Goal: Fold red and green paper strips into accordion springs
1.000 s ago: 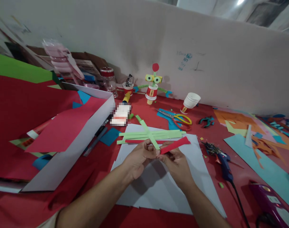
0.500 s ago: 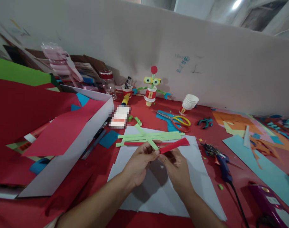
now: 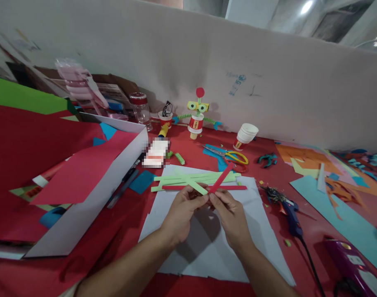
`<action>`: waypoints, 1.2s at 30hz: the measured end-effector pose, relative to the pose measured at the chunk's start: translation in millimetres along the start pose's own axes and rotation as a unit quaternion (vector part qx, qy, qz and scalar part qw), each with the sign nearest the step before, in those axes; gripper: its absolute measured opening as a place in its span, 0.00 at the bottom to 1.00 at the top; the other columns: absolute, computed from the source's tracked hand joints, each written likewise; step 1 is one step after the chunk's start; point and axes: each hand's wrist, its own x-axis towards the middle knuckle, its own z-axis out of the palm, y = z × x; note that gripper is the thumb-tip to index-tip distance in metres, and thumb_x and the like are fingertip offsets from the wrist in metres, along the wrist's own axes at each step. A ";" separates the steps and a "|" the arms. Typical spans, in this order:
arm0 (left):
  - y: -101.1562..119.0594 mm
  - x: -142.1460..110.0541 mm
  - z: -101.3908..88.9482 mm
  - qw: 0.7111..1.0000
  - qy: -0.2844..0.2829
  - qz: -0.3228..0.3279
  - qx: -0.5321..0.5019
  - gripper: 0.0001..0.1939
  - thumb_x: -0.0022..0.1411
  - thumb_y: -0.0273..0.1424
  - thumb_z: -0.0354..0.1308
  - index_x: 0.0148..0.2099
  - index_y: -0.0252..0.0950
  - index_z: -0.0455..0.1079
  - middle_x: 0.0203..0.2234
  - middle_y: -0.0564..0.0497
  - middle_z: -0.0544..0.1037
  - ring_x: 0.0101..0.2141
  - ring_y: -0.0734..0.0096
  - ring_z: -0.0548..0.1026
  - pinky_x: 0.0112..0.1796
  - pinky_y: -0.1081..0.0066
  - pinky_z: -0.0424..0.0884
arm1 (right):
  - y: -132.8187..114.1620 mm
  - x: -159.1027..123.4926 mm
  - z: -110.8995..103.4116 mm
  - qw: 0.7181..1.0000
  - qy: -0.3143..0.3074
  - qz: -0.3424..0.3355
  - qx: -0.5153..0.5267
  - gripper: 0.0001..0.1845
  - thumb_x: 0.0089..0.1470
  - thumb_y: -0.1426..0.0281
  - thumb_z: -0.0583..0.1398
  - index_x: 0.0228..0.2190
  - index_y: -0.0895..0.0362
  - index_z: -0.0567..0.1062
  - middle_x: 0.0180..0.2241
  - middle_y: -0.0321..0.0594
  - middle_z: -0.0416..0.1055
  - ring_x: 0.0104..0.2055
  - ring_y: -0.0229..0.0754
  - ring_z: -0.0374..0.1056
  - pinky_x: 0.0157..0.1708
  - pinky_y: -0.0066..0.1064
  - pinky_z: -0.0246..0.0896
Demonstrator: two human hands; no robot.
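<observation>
Over the white sheet (image 3: pixel 213 255), my left hand (image 3: pixel 184 212) pinches the near end of a light green paper strip (image 3: pixel 194 184), which slants up and left. My right hand (image 3: pixel 230 216) pinches a red paper strip (image 3: pixel 222 178) that points up and to the right. The two strips meet in a V at my fingertips; my fingers hide how they join. Behind my hands, several loose green strips (image 3: pixel 168 180) lie across the sheet with another red strip (image 3: pixel 238 187) along their near side.
A paper-cup robot figure (image 3: pixel 195 123) stands by the wall. Scissors (image 3: pixel 236 157), pliers (image 3: pixel 267 160) and stacked paper cups (image 3: pixel 247 134) are behind the sheet. A glue gun (image 3: pixel 290 214) lies right of it. At left, a box (image 3: pixel 114 159) holds coloured paper.
The red strip in my right hand has swung from slanting low to the right to pointing steeply upward. My hands stay close together in nearly the same place.
</observation>
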 end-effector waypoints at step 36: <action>-2.1 -4.2 3.2 0.990 0.004 0.088 0.113 0.04 0.50 0.29 0.63 0.31 0.36 0.72 0.24 0.53 0.76 0.29 0.69 0.74 0.35 0.70 0.69 | 0.6 2.5 4.6 0.993 0.041 0.048 0.095 0.08 0.49 0.65 0.63 0.29 0.56 0.73 0.21 0.33 0.72 0.24 0.37 0.68 0.27 0.29 0.65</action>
